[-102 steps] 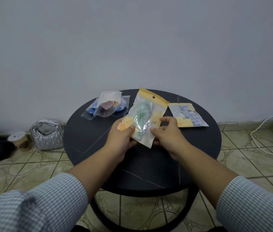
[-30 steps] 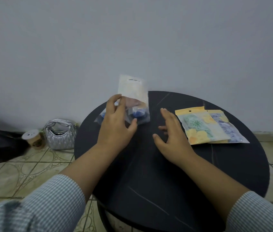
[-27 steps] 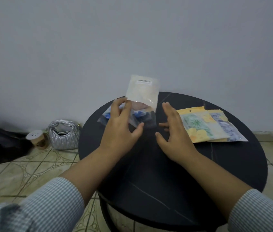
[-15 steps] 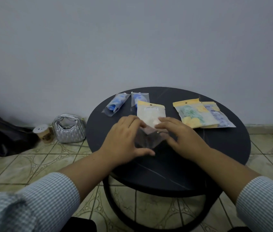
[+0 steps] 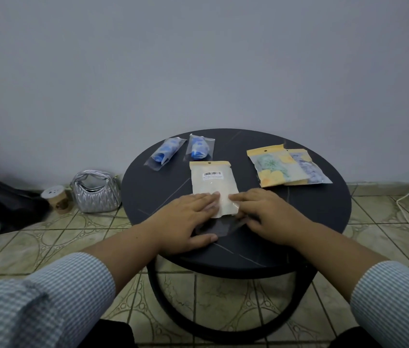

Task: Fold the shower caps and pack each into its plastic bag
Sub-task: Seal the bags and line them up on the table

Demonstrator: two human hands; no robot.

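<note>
Both hands, left hand (image 5: 188, 217) and right hand (image 5: 263, 212), press flat-fingered on the barcode-labelled plastic bag (image 5: 213, 187); no grip clamped (light, slippery film; best pinched at its near edge under the fingertips).

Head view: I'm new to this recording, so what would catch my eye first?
Both hands, left hand and right hand, press flat on a white barcode-labelled bag at the middle of the round black table. Two yellow-topped floral packs overlap at far right; two clear bags with blue contents lie far left.
</note>
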